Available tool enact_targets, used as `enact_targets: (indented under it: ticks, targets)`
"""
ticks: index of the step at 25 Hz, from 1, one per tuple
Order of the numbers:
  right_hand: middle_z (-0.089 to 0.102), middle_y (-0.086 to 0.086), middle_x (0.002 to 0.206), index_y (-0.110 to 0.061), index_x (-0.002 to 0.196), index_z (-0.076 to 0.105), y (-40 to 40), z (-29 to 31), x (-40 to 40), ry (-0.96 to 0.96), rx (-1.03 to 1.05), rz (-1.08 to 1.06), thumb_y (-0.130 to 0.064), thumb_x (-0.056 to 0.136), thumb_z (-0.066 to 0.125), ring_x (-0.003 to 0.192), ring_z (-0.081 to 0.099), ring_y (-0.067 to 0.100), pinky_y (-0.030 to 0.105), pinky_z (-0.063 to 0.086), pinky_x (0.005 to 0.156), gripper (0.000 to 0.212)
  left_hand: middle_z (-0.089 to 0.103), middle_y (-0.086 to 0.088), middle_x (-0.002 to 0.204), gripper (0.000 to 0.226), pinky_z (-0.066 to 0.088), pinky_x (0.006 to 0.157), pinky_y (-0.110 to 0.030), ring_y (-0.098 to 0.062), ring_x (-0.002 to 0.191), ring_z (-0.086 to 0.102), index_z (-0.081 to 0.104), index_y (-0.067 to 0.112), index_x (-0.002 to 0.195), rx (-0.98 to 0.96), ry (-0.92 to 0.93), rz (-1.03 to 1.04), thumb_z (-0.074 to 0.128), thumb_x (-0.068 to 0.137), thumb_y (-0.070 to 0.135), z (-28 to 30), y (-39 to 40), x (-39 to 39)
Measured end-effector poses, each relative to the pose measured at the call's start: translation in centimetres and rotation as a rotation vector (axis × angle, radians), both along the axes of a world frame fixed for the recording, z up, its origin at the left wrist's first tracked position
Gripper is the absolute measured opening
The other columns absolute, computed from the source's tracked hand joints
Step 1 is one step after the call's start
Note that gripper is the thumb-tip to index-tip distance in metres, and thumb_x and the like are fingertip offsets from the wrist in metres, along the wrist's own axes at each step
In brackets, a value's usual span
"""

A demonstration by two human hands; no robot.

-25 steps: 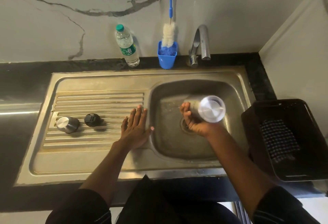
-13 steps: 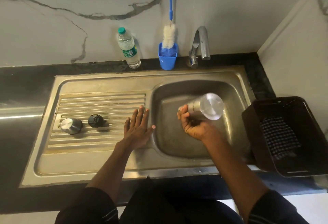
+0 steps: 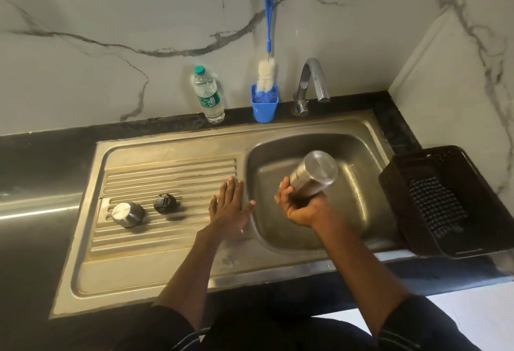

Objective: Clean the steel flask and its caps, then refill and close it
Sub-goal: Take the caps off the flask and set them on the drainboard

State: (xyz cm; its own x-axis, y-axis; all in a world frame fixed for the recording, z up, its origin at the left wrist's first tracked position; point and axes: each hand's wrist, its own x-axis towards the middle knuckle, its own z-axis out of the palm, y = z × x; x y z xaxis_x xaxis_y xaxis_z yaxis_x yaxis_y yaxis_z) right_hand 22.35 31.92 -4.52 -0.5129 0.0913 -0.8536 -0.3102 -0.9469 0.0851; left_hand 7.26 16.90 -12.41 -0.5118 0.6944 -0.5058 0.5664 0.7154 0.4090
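Flask: I have the steel flask (image 3: 313, 176) over the sink basin (image 3: 358, 156), base up and mouth tipped down, probably to drain rinse water.
Right hand: my right hand (image 3: 301, 206) is wrapped round the flask's lower body, a firm clasp.
Left hand: my left hand (image 3: 232, 207) lies flat, fingers straight, on the drainboard just left of the basin, I think for balance; it holds nothing.
Caps: steel cap (image 3: 127, 213) and black inner cap (image 3: 164, 203) sit on the drainboard, further left of the basin, likely drying.
Refill: water bottle (image 3: 208, 94) waits behind the basin's left corner.
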Motion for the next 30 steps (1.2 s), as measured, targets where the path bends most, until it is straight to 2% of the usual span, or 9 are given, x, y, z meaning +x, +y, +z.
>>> enact_targets:
  ticks: [2, 4, 6, 8, 11, 14, 17, 20, 30]
  targets:
    - [0.07, 0.02, 0.082, 0.001, 0.098, 0.065, -1.5, 0.7, -0.3, 0.0, 0.075, 0.021, -0.034, 0.098, 0.05, 0.059, 0.072, 0.034, 0.032, 0.055, 0.043, 0.038, 0.005, 0.004, 0.177, 0.071, 0.009, 0.13, -0.042, -0.018, 0.163, 0.001, 0.02, 0.032, 0.166, 0.156, -0.072, 0.072, 0.054, 0.105, 0.045, 1.9, -0.2, 0.1]
    - [0.071, 0.019, 0.075, 0.0, 0.09, 0.067, -2.9, 1.5, -0.9, -0.046, 0.185, 0.095, -0.038, 0.098, 0.048, 0.057, 0.072, 0.032, 0.028, 0.055, 0.046, 0.043, 0.044, 0.002, 0.159, 0.064, 0.034, 0.116, -0.026, -0.022, 0.152, 0.038, 0.043, 0.038, 0.149, 0.484, -0.24, 0.132, 0.07, 0.094, 0.018, 3.8, -1.5, 0.8]
    - [0.072, 0.019, 0.075, -0.001, 0.091, 0.069, -4.5, 2.2, -1.9, -0.101, 0.256, 0.212, -0.04, 0.098, 0.046, 0.058, 0.072, 0.031, 0.028, 0.056, 0.052, 0.046, 0.053, 0.006, 0.148, 0.073, 0.04, 0.107, -0.013, -0.01, 0.139, 0.049, 0.046, 0.033, 0.147, 0.674, -0.437, 0.111, 0.078, 0.083, 0.021, 5.8, -3.3, 1.6]
    - [0.075, 0.021, 0.085, 0.0, 0.102, 0.071, -5.8, 2.4, -2.8, -0.129, 0.288, 0.353, -0.042, 0.098, 0.049, 0.071, 0.075, 0.033, 0.035, 0.06, 0.069, 0.048, 0.057, 0.006, 0.146, 0.087, 0.044, 0.108, -0.017, -0.003, 0.132, 0.054, 0.043, 0.025, 0.155, 0.691, -0.56, 0.036, 0.084, 0.079, 0.029, 7.6, -4.5, 2.1]
    - [0.077, 0.015, 0.106, -0.006, 0.117, 0.071, -7.8, 2.7, -4.3, -0.153, 0.327, 0.539, -0.057, 0.096, 0.054, 0.107, 0.07, 0.032, 0.046, 0.048, 0.102, 0.058, 0.072, 0.001, 0.124, 0.071, 0.052, 0.093, -0.024, -0.007, 0.113, 0.068, 0.059, 0.015, 0.14, 0.75, -0.618, 0.155, 0.092, 0.077, 0.017, 9.6, -5.9, 1.4]
    - [0.077, 0.011, 0.096, -0.012, 0.104, 0.075, -9.9, 3.3, -6.1, -0.149, 0.449, 0.753, -0.07, 0.095, 0.045, 0.098, 0.068, 0.03, 0.04, 0.046, 0.088, 0.066, 0.078, -0.004, 0.111, 0.059, 0.058, 0.09, -0.038, -0.019, 0.105, 0.073, 0.069, 0.014, 0.123, 0.877, -0.491, 0.304, 0.095, 0.072, 0.029, 10.6, -8.0, 0.2]
    - [0.077, 0.01, 0.093, -0.011, 0.111, 0.071, -12.0, 3.1, -7.2, -0.162, 0.629, 0.949, -0.071, 0.1, 0.031, 0.096, 0.072, 0.028, 0.035, 0.043, 0.072, 0.073, 0.077, 0.011, 0.105, 0.058, 0.058, 0.087, -0.032, -0.008, 0.101, 0.072, 0.067, 0.032, 0.121, 0.918, -0.243, 0.451, 0.094, 0.07, 0.042, 11.6, -9.7, -1.0]
    - [0.078, 0.01, 0.085, -0.007, 0.113, 0.068, -13.3, 2.5, -7.7, -0.305, 0.863, 1.037, -0.06, 0.106, 0.035, 0.083, 0.075, 0.025, 0.034, 0.043, 0.07, 0.063, 0.073, 0.019, 0.098, 0.058, 0.06, 0.081, -0.037, -0.001, 0.093, 0.069, 0.06, 0.043, 0.114, 0.882, -0.038, 0.577, 0.093, 0.068, 0.051, 11.9, -10.6, -2.9]
    - [0.076, 0.007, 0.074, -0.008, 0.109, 0.067, -12.6, 1.9, -7.2, -0.399, 1.046, 1.052, -0.039, 0.107, 0.049, 0.067, 0.069, 0.019, 0.03, 0.036, 0.059, 0.036, 0.067, 0.011, 0.095, 0.059, 0.058, 0.082, -0.041, -0.018, 0.088, 0.067, 0.058, 0.029, 0.115, 0.73, 0.103, 0.635, 0.093, 0.072, 0.048, 11.4, -10.0, -5.4]
